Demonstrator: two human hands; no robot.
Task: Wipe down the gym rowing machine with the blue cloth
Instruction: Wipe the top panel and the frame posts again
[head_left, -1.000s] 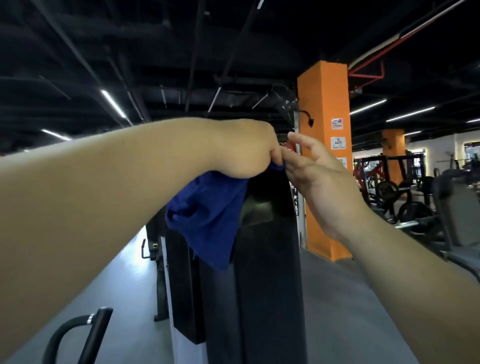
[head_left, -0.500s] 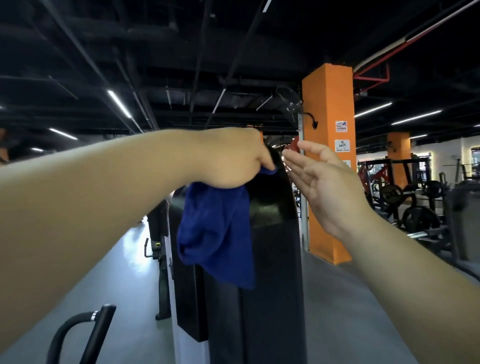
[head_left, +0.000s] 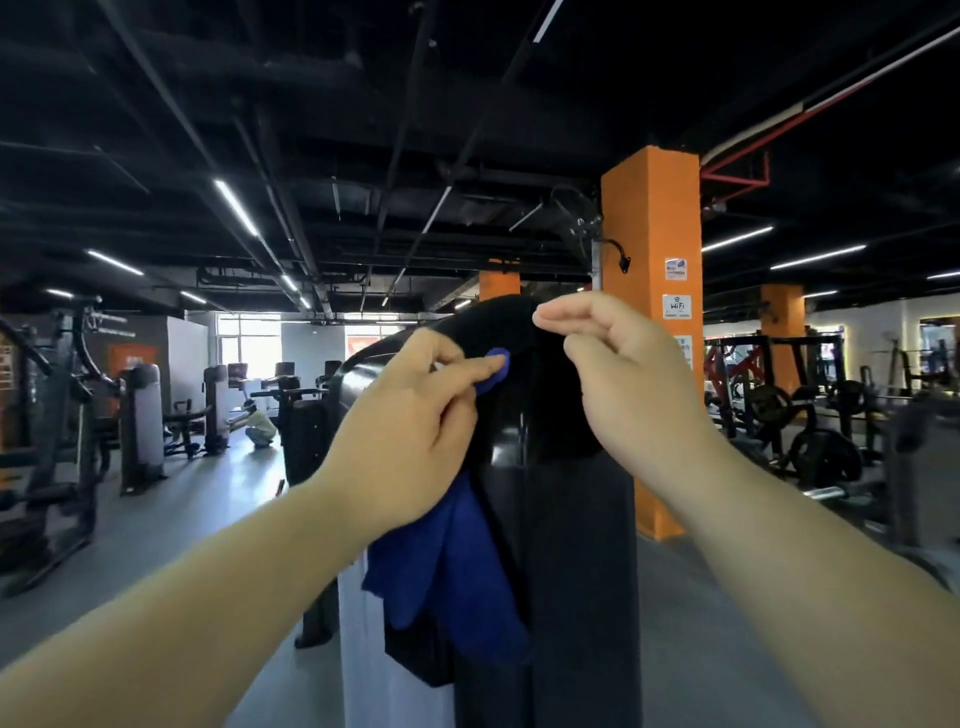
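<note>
Room: a dim gym hall with a black open ceiling, strip lights (head_left: 236, 208) and a grey floor (head_left: 182, 519). An orange pillar (head_left: 649, 218) stands behind the right fingers, and weight plates (head_left: 826, 457) lie farther out on that side.
Far off: a person (head_left: 260, 423) crouches by other equipment, well beyond the left fingers.
Rowing machine (head_left: 571, 545): its tall black housing rises between the two forearms, and its rounded top sits just behind both sets of fingers.
Blue cloth (head_left: 457, 571): it hangs below the left fingers against the housing, with one small corner poking out past the fingertips.
Left hand (head_left: 410, 431): clenched on the cloth, with thumb and forefinger pinching the upper edge and the rest bunched under the palm.
Right hand (head_left: 628, 379): released. The fingers are half curled near the crown of the housing and grip nothing that shows. Whether the fingertips touch the plastic cannot be told.
Why held so: pinching high likely lets the cloth drape and unfold by its own weight, and the free hand looks poised to take the loose corner and spread it flat.
Materials: the cloth is soft and nappy, falling in limp folds. The housing's crown is hard, glossy plastic that catches the light, while the panel below looks matte and slab-sided.
Step in hand: readying the cloth at the top of the machine — the wiping strokes down the panel seem not yet done.
</note>
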